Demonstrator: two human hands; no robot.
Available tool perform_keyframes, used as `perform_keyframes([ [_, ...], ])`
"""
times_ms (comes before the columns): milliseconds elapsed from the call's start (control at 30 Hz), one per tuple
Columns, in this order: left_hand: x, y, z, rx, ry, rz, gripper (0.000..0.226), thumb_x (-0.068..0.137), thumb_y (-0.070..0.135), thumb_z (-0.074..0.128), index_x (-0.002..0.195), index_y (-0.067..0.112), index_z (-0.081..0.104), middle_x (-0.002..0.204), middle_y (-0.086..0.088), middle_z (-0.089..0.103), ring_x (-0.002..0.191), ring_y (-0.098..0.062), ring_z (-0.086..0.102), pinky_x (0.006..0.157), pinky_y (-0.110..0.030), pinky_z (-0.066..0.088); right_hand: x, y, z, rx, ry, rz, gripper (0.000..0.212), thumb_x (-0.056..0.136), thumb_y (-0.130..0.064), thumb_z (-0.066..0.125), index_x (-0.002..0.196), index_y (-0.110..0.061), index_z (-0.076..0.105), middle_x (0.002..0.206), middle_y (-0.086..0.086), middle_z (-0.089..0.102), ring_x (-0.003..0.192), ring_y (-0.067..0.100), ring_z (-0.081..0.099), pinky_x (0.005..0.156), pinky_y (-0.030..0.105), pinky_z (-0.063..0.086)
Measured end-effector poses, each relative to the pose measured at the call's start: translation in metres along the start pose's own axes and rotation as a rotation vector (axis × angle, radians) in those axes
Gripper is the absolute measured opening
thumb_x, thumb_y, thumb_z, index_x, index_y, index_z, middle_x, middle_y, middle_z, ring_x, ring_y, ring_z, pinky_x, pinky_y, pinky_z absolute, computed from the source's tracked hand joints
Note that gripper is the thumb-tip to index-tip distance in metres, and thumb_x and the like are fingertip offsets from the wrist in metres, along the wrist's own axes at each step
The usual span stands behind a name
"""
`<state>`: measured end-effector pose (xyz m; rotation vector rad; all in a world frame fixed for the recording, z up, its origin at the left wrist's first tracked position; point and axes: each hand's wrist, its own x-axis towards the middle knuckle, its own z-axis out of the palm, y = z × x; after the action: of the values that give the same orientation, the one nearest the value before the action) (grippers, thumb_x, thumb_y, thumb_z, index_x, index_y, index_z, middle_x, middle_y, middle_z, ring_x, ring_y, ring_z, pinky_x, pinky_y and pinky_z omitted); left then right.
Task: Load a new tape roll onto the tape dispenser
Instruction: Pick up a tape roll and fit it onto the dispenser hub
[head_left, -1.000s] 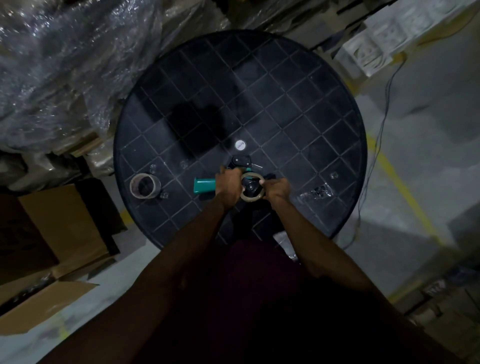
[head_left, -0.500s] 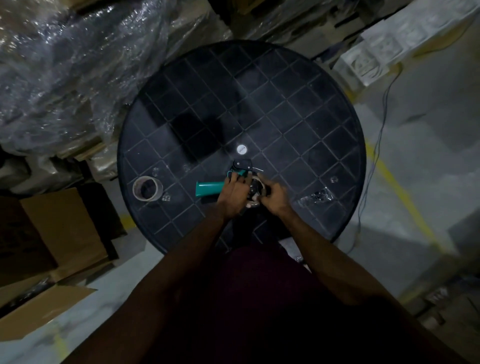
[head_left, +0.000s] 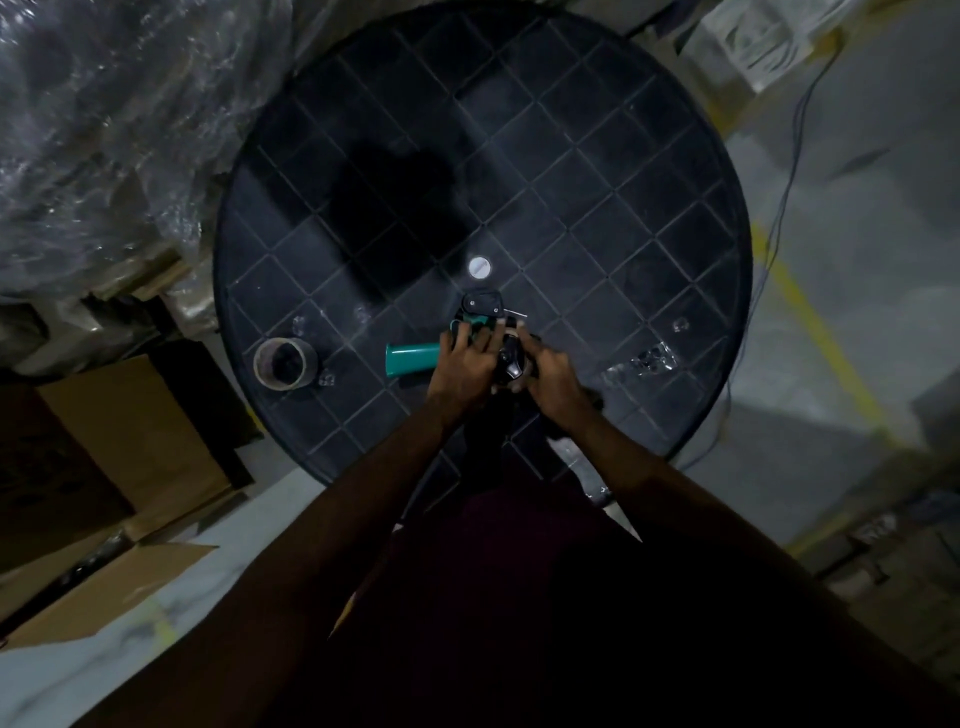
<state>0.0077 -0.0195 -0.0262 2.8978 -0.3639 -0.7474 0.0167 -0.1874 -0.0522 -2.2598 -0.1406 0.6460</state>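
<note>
Both hands now cover the hub: left hand (head_left: 467, 358) grips tape dispenser (head_left: 415, 357); right hand (head_left: 550, 371) presses the tape roll, which may seat crooked.

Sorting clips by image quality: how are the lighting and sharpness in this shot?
Head view: dim overall; a dark shadow lies on the round table; both hands and the dispenser are soft; plastic wrap shows glare; wide-angle bending at the edges.

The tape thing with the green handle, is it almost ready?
Partly. The old core sits apart on the table, so the empty roll looks removed. Right now the left hand steadies the dispenser while the right hand works at its hub. The new roll is mostly hidden, so whether it is seated is unclear. Threading the tape still seems left.
</note>
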Motion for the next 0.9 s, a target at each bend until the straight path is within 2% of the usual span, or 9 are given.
perform_keyframes([
  [67, 0.001, 0.001, 0.002, 0.007, 0.001, -0.006, 0.102, 0.074, 0.037, 0.076, 0.155, 0.009, 0.02, 0.145, -0.01, 0.05, 0.132, -0.039, 0.039, 0.105, -0.057, 0.035, 0.001, 0.003, 0.004, -0.029, 0.025, 0.0, 0.078, 0.088, 0.003, 0.061, 0.153, -0.021, 0.027, 0.108, 0.014, 0.069, 0.079, 0.018, 0.067, 0.071, 0.007, 0.044],
  [133, 0.001, 0.001, 0.003, 0.012, -0.014, -0.016, 0.104, 0.074, 0.037, 0.076, 0.156, 0.011, 0.017, 0.147, -0.008, 0.047, 0.136, -0.039, 0.036, 0.107, -0.058, 0.032, 0.002, 0.008, 0.011, -0.077, 0.044, 0.009, 0.086, 0.082, 0.006, 0.065, 0.154, -0.021, 0.026, 0.105, 0.016, 0.07, 0.077, 0.021, 0.068, 0.071, 0.017, 0.05],
  [233, 0.001, -0.001, 0.006, 0.007, -0.013, -0.022, 0.105, 0.075, 0.037, 0.075, 0.157, 0.013, 0.014, 0.149, -0.007, 0.044, 0.14, -0.039, 0.031, 0.11, -0.062, 0.026, 0.002, 0.009, 0.013, -0.098, 0.043, 0.024, 0.083, 0.084, 0.003, 0.065, 0.154, -0.018, 0.026, 0.1, 0.016, 0.071, 0.075, 0.023, 0.068, 0.068, 0.018, 0.045],
  [367, 0.001, 0.001, 0.005, -0.004, -0.02, -0.028, 0.102, 0.08, 0.038, 0.072, 0.157, 0.013, 0.01, 0.154, -0.008, 0.039, 0.144, -0.04, 0.023, 0.113, -0.065, 0.017, 0.0, 0.002, 0.004, -0.088, -0.065, 0.116, 0.046, 0.098, -0.011, 0.045, 0.143, -0.02, 0.042, 0.117, 0.018, 0.064, 0.104, 0.031, 0.063, 0.08, 0.026, 0.044],
  [533, 0.001, 0.004, 0.005, 0.047, -0.022, -0.059, 0.095, 0.086, 0.044, 0.063, 0.157, 0.015, 0.009, 0.155, -0.008, 0.039, 0.147, -0.04, 0.019, 0.114, -0.066, 0.015, -0.005, -0.01, -0.005, -0.133, -0.086, 0.122, 0.053, 0.098, -0.011, 0.04, 0.146, -0.029, 0.034, 0.129, 0.023, 0.055, 0.115, 0.038, 0.056, 0.095, 0.041, 0.046],
  [667, 0.0, 0.005, 0.005, 0.059, -0.034, -0.069, 0.089, 0.089, 0.041, 0.06, 0.157, 0.014, 0.009, 0.156, -0.009, 0.038, 0.147, -0.041, 0.019, 0.114, -0.066, 0.016, -0.011, -0.026, -0.016, -0.049, -0.077, 0.137, 0.054, 0.094, -0.013, 0.054, 0.145, -0.025, 0.042, 0.13, 0.014, 0.061, 0.12, 0.03, 0.058, 0.099, 0.028, 0.043],
  [733, -0.005, 0.006, 0.004, 0.029, -0.028, -0.079, 0.091, 0.088, 0.04, 0.061, 0.157, 0.012, 0.009, 0.157, -0.012, 0.033, 0.147, -0.041, 0.018, 0.114, -0.065, 0.016, -0.013, -0.031, -0.017, -0.007, -0.091, 0.107, 0.069, 0.085, -0.017, 0.07, 0.146, -0.03, 0.04, 0.126, 0.007, 0.066, 0.118, 0.021, 0.061, 0.098, 0.02, 0.042],
  [800, -0.015, 0.007, 0.005, -0.057, 0.013, -0.09, 0.09, 0.084, 0.041, 0.064, 0.155, 0.012, 0.016, 0.156, -0.012, 0.033, 0.145, -0.038, 0.022, 0.115, -0.062, 0.018, -0.016, -0.033, -0.016, 0.0, -0.084, 0.092, 0.082, 0.073, -0.032, 0.076, 0.145, -0.04, 0.036, 0.117, 0.0, 0.071, 0.108, 0.016, 0.065, 0.095, 0.024, 0.049],
  [900, -0.025, -0.001, 0.009, -0.153, 0.123, -0.117, 0.087, 0.078, 0.033, 0.067, 0.151, 0.017, 0.024, 0.154, -0.009, 0.035, 0.143, -0.031, 0.029, 0.115, -0.057, 0.024, -0.021, -0.033, -0.011, -0.018, -0.05, 0.095, 0.087, 0.067, -0.028, 0.082, 0.144, -0.028, 0.043, 0.119, 0.001, 0.07, 0.109, 0.017, 0.065, 0.092, 0.018, 0.046],
])
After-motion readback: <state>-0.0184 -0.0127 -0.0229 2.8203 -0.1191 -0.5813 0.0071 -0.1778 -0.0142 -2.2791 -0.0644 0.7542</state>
